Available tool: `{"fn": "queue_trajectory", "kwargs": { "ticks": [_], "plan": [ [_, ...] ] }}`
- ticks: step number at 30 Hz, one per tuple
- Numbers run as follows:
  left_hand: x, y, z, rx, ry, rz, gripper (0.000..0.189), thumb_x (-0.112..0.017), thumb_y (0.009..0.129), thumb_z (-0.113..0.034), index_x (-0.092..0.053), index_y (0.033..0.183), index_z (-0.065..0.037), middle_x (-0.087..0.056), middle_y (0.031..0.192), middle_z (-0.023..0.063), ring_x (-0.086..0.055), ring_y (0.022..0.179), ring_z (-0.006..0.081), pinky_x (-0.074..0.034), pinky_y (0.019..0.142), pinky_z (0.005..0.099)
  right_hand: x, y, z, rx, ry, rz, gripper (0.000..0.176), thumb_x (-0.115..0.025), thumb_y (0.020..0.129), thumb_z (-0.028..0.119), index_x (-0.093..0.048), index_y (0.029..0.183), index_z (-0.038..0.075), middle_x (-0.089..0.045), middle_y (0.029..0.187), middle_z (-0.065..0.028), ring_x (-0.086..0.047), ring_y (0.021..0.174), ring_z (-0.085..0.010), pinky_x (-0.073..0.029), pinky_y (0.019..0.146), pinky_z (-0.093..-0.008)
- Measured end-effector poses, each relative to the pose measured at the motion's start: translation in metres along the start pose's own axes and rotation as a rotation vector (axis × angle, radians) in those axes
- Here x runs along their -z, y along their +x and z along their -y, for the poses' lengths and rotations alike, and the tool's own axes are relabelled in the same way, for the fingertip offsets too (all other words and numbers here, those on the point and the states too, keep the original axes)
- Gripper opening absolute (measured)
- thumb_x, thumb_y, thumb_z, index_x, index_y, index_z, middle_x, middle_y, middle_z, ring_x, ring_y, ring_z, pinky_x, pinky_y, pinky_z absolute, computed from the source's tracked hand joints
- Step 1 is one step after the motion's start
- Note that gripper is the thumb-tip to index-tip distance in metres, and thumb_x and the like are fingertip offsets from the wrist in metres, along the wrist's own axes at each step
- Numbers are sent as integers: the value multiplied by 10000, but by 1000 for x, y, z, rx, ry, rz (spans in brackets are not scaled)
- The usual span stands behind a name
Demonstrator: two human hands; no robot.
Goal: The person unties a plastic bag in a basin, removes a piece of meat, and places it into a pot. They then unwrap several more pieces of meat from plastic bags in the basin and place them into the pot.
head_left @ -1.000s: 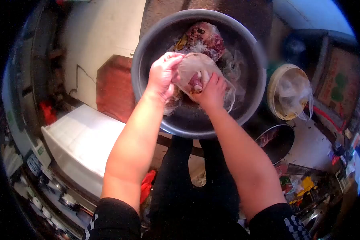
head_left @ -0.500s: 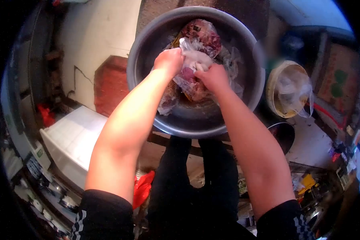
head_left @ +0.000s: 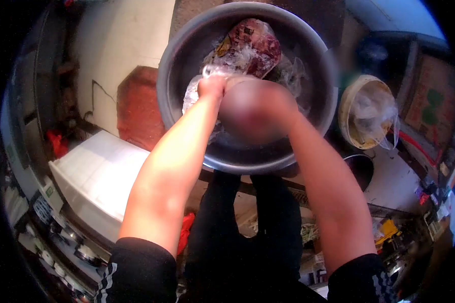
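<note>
Lifted closer, left hand (head_left: 211, 87) fingers clenching plastic bag (head_left: 218, 69), right hand (head_left: 260, 108) blurred, grip unclear

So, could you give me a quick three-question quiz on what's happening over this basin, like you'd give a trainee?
1. True or false: the left hand, over the grey basin, grips clear plastic.
2. What lies at the basin's far side? A) wrapped red meat B) a loaf of bread C) a kettle.
3. Fill in: the cream bucket to the right of the basin holds a see-through plastic ____.
Key: 1 true; 2 A; 3 bag.
</note>
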State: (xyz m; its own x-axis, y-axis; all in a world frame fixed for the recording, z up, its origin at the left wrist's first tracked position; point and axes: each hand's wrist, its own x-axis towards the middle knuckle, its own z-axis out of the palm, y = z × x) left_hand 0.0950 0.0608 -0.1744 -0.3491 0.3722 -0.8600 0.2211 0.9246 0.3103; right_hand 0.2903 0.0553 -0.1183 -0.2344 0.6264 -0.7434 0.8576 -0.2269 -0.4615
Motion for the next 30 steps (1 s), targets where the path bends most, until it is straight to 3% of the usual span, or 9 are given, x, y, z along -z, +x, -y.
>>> {"fn": "queue_trajectory", "kwargs": {
  "ticks": [1, 3, 5, 8, 10, 13, 16, 20, 30],
  "plan": [
    [-7, -5, 10, 0, -3, 4, 253, -503, 862, -230, -622, 940, -22, -654, 863, 117, -659, 812, 276, -522, 625, 440, -11, -10, -16, 56, 110, -35, 384, -727, 686, 215, -668, 1039, 72, -664, 997, -195, -640, 941, -355, -516, 844, -391],
    [-22, -9, 31, 208, -908, 177, 240, -500, 908, -222, -585, 1026, -32, -658, 895, 110, -658, 776, 258, -516, 571, 416, -32, -36, -48, 110, 263, -96, 383, -706, 680, 149, -616, 1035, 37, -642, 1010, -183, -622, 977, -326, -491, 863, -374],
    [-27, -68, 16, 334, -900, 258, 238, -480, 955, -269, -557, 1057, -69, -659, 904, 93, -659, 767, 249, -523, 571, 392, -66, -62, -77, 105, 306, -118, 363, -686, 681, 98, -583, 1014, -5, -631, 993, -171, -620, 979, -287, -476, 860, -361],
    [-63, -48, 83, 341, -858, 369, 271, -474, 966, -346, -574, 1007, -98, -661, 891, 68, -653, 741, 227, -511, 565, 370, -107, -89, -97, 64, 696, -203, 433, -694, 719, 89, -557, 1121, 3, -623, 1078, -132, -599, 1028, -241, -464, 889, -350],
    [-71, -46, 111, 338, -693, 505, 278, -471, 967, -363, -583, 992, -110, -661, 878, 47, -636, 700, 202, -477, 541, 345, -118, -100, -78, -384, 1237, -136, 551, -727, 727, 91, -501, 1220, -3, -595, 1160, -118, -575, 1065, -229, -457, 911, -342],
    [-75, -58, 111, 346, -767, 469, 278, -487, 959, -357, -595, 1006, -105, -661, 869, 40, -621, 680, 186, -440, 515, 312, -136, -80, -85, -447, 872, -253, 547, -767, 700, 101, -533, 1175, -37, -618, 1098, -136, -605, 1001, -245, -485, 857, -353],
    [-66, -69, 83, 296, -777, 374, 324, -530, 943, -428, -615, 927, -116, -640, 762, 6, -574, 552, 151, -352, 399, 296, -153, -38, -114, -622, 1150, -129, 437, -782, 656, 83, -611, 1031, -62, -644, 974, -138, -632, 888, -245, -512, 773, -359],
    [-45, -52, 86, 216, -627, 357, 332, -518, 935, -398, -617, 995, -87, -651, 861, 48, -624, 704, 185, -448, 523, 353, -124, -41, -101, -617, 1154, 21, 93, -701, 680, -27, -641, 739, 12, -622, 796, -95, -601, 738, -198, -482, 624, -349],
    [5, -60, 54, 132, -671, 294, 372, -505, 943, -385, -605, 1102, -64, -669, 1007, 100, -648, 866, 250, -521, 735, 406, -91, -113, -26, -382, 1274, -36, 219, -623, 748, -51, -470, 714, 101, -509, 710, -8, -492, 622, -133, -398, 512, -302]
  ]
}}
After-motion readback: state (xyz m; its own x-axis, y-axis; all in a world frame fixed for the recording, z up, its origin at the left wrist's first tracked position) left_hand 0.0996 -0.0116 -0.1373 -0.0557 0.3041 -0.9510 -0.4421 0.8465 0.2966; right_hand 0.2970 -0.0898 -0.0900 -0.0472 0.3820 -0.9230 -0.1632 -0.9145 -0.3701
